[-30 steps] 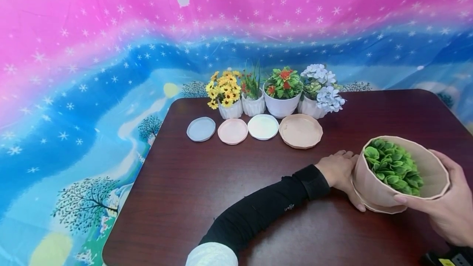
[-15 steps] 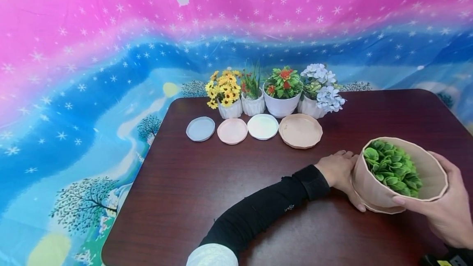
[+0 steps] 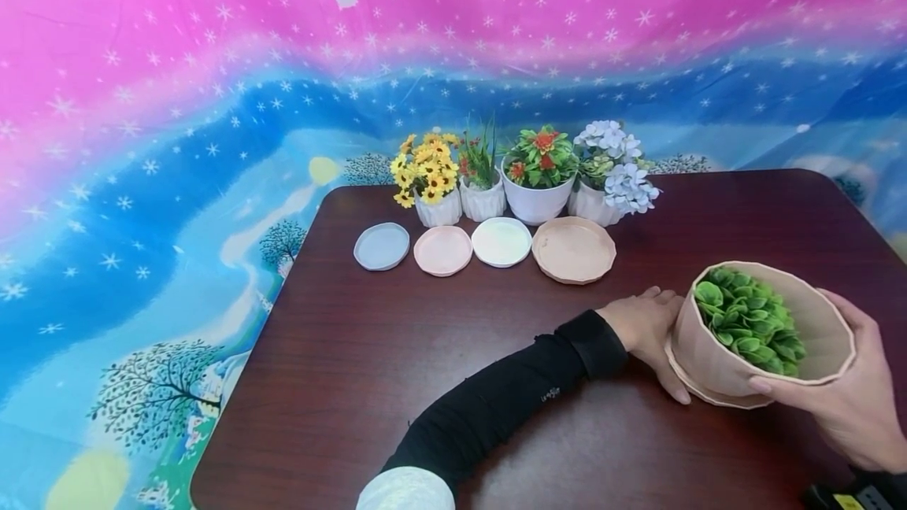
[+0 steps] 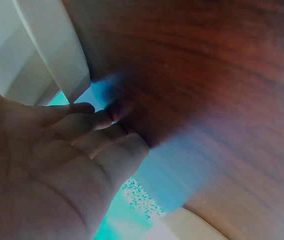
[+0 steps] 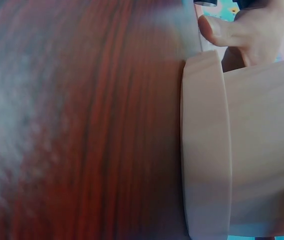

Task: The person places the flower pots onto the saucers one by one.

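Note:
A beige flower pot (image 3: 716,352) with a leafy green plant (image 3: 747,321) in it stands on a matching saucer (image 3: 737,401) at the right of the table. My right hand (image 3: 850,392) grips the pot, thumb on the near side of the rim, fingers round the right side. At the left of the pot and saucer is my left hand (image 3: 648,333), its thumb along the saucer's near edge and its fingers extended behind. The left wrist view shows the open palm (image 4: 57,175). In the right wrist view, the saucer (image 5: 206,150) lies flat on the table beneath the pot (image 5: 271,150).
Along the back stand potted yellow flowers (image 3: 428,168), a grassy plant (image 3: 483,160), a red-flowered plant (image 3: 542,156) and pale blue flowers (image 3: 616,168). Before them lie grey (image 3: 381,246), pink (image 3: 442,250), white (image 3: 501,242) and larger beige (image 3: 574,250) saucers. A printed cloth (image 3: 177,179) hangs behind.
The head view has shifted slightly, moving the scene a little to the left. Both hands keep their places at the pot and saucer.

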The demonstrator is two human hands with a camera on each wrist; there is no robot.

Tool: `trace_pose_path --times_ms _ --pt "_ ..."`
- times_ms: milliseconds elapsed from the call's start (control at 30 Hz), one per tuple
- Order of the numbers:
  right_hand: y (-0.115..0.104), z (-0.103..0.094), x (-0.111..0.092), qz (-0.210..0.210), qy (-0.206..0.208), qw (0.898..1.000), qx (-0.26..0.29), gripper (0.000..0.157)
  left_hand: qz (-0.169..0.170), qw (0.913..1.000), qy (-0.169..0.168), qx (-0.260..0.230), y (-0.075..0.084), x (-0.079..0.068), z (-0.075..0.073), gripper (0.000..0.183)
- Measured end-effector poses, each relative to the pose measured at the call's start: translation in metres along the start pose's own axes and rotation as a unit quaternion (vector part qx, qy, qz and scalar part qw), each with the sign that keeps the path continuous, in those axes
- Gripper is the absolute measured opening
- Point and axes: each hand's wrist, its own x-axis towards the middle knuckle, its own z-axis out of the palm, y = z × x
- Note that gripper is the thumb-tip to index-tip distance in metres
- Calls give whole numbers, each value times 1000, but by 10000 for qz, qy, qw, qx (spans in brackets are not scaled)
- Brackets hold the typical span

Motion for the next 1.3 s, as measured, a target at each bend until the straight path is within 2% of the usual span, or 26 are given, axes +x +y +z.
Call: trace_pose_path --times_ms 133,200,500,667,733,833,1000,1300 --pt "2 -1 5 -21 24 9999 -132 125 25 9988 -146 -471 -7 1 -5 135" --pt "3 -1 8 -31 39 10000 27 123 -54 9978 -230 -624 -10 2 -7 139" --pt "7 -3 30 138 320 9991 242 113 -151 9970 -456 -602 -10 2 -7 140" --pt "9 -11 47 371 511 9970 441 104 -188 9971 -492 -558 -11 2 -5 139" --pt "10 -15 55 353 548 9967 482 98 -245 9970 -504 -531 -10 2 -4 138" --pt "14 -19 65 185 633 9940 869 93 -333 9970 -521 -474 -9 1 -3 138" --pt "20 -20 69 0 877 9860 1419 97 -307 9972 -475 -489 -8 1 -2 134" --pt "19 -22 67 122 987 9884 1152 103 -254 9980 -320 -483 -9 0 0 131"
